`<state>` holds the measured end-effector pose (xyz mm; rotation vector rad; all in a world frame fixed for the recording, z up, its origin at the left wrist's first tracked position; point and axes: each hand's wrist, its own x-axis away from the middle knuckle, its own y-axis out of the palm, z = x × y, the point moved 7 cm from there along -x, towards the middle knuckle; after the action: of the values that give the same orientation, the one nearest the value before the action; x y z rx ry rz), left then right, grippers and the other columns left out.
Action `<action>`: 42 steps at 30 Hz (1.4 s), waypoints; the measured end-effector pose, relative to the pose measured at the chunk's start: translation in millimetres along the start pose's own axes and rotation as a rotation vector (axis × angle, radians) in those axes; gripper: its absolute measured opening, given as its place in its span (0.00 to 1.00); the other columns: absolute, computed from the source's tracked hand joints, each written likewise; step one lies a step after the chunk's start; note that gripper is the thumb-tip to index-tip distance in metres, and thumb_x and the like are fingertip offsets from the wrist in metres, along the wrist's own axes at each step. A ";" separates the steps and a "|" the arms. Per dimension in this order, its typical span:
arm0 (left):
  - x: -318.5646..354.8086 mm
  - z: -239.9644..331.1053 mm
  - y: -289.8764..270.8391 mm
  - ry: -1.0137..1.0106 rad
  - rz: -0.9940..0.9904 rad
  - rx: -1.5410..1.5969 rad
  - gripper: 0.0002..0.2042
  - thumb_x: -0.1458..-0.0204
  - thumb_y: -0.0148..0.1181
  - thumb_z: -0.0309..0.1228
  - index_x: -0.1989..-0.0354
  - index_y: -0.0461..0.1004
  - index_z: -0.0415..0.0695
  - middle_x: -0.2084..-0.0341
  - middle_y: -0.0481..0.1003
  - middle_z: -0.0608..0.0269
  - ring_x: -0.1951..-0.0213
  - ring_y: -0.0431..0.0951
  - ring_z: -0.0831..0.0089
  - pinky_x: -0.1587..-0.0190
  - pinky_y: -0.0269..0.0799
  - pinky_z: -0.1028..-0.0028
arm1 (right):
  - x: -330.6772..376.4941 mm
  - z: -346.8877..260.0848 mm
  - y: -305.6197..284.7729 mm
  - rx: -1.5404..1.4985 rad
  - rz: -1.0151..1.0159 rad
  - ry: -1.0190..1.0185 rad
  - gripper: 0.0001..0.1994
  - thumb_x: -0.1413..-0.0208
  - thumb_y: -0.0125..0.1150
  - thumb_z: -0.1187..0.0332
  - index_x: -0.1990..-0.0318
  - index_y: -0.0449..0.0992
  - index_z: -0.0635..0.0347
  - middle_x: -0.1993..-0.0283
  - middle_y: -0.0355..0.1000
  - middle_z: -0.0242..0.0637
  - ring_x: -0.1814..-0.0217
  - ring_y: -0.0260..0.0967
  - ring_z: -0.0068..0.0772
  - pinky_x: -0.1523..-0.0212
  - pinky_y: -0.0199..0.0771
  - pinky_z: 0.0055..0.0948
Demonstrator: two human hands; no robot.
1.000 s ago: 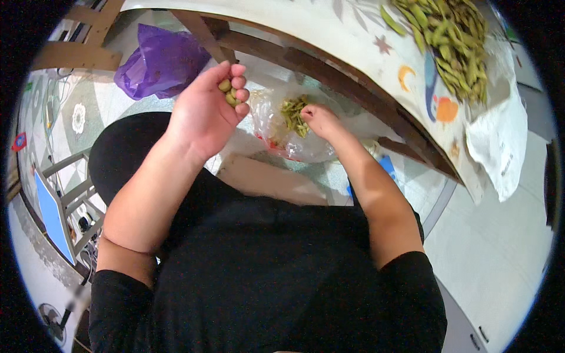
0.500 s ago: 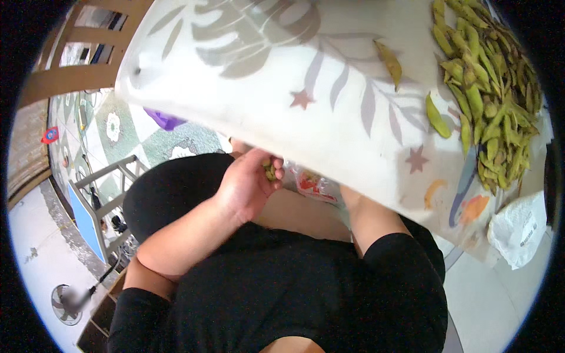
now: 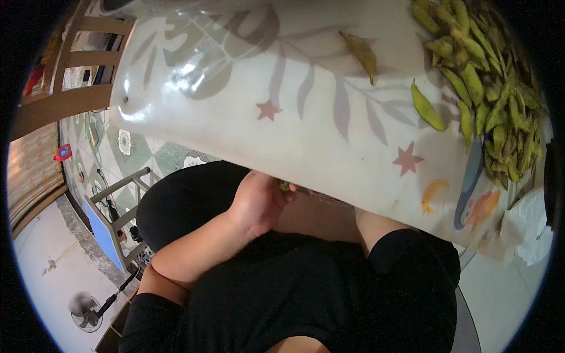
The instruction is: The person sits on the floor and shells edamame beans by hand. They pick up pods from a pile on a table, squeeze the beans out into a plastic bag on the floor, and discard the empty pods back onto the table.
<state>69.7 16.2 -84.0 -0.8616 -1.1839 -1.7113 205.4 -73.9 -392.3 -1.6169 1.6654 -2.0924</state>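
Below the near edge of the table (image 3: 194, 132), my left hand (image 3: 259, 203) is curled, its fingertips partly hidden by the table. Some green beans (image 3: 284, 186) show between thumb and fingers; how many I cannot tell. My right forearm reaches under the table edge, and that hand is hidden beneath it. On the table to the right lies a large heap of green soybean pods (image 3: 500, 94). One green pod (image 3: 428, 106) rests just left of the heap. A browner, yellowish pod (image 3: 360, 56) lies farther left.
A crumpled white plastic bag (image 3: 528, 226) hangs by the table's right corner. To my left are a wooden chair back (image 3: 70, 109), a metal-framed stand with a blue panel (image 3: 105, 229) and a small fan (image 3: 88, 315). Patterned tiles cover the floor.
The view has shifted. My left hand has turned and its fingers have gone farther under the table edge, hiding most of the beans. A red-printed plastic bag below the table is now mostly covered.
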 end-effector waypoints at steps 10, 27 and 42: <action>0.6 -6.8 -7.4 -0.004 0.035 0.021 0.06 0.50 0.43 0.31 0.68 0.65 0.44 0.75 0.67 0.66 0.75 0.63 0.76 0.73 0.59 0.76 | 8.8 -3.3 5.5 0.018 -0.033 -0.026 0.10 0.51 0.45 0.65 0.64 0.69 0.57 0.64 0.67 0.43 0.63 0.65 0.43 0.64 0.65 0.34; -0.3 -9.0 -6.7 -0.050 0.028 -0.026 0.09 0.50 0.44 0.33 0.63 0.65 0.45 0.70 0.69 0.66 0.70 0.67 0.74 0.70 0.63 0.74 | 14.3 -4.4 7.7 0.014 -0.048 -0.020 0.10 0.51 0.45 0.65 0.64 0.67 0.58 0.65 0.67 0.42 0.65 0.65 0.43 0.66 0.65 0.33; 2.0 -40.8 7.4 0.067 -0.236 -0.123 0.08 0.48 0.40 0.31 0.65 0.64 0.42 0.73 0.65 0.65 0.70 0.65 0.74 0.66 0.60 0.76 | 119.1 -19.6 -85.4 -0.352 0.056 -0.304 0.09 0.50 0.46 0.66 0.64 0.66 0.59 0.66 0.66 0.42 0.67 0.65 0.42 0.69 0.66 0.32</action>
<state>73.1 -24.3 -92.3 -0.7541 -1.1823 -2.0062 182.5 -90.2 -247.1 -1.8359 2.0151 -1.4934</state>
